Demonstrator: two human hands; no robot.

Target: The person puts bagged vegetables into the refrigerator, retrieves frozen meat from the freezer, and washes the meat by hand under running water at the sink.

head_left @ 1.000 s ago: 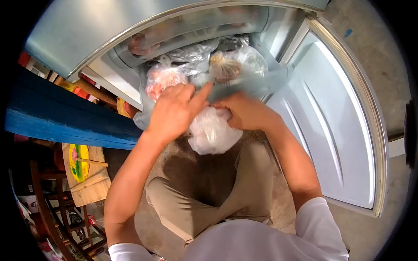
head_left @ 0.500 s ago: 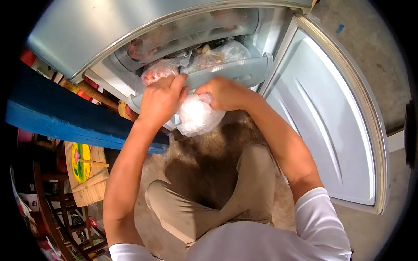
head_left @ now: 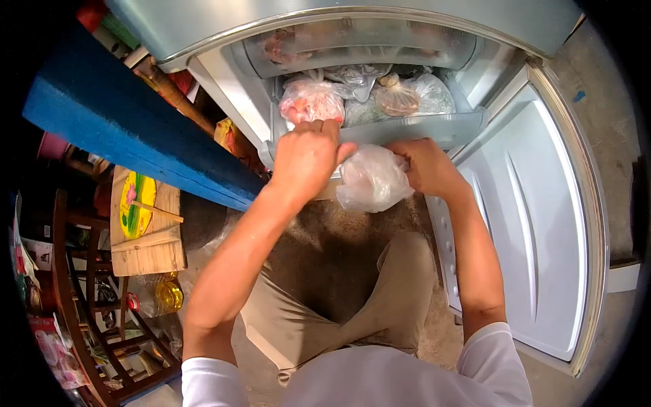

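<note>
My left hand (head_left: 306, 161) has its fingers hooked over the front rim of a pulled-out clear freezer drawer (head_left: 427, 130), thumb pointing right. In my right hand (head_left: 428, 168) is the gathered side of a whitish plastic bag (head_left: 371, 184), which hangs in front of the drawer; its contents cannot be made out. Just beyond my left fingers, a clear bag of pinkish-red pieces (head_left: 313, 102) lies in the drawer. Farther right in it are a bag with something brownish (head_left: 397, 99) and a clear bag with pale greenish contents (head_left: 434, 95).
Another clear drawer (head_left: 359, 54) sits above. The freezer door (head_left: 536, 210) stands open at the right. A blue beam (head_left: 142, 136) runs along the left. Below it are a wooden stool (head_left: 149, 254) with a yellow fan, a bottle of yellow liquid (head_left: 166, 296) and a dark rack (head_left: 78, 305).
The view has shifted left, so the freezer appears farther right. Both hands keep their holds, and the whitish bag has turned slightly in my right hand. More of the drawer's contents shows.
</note>
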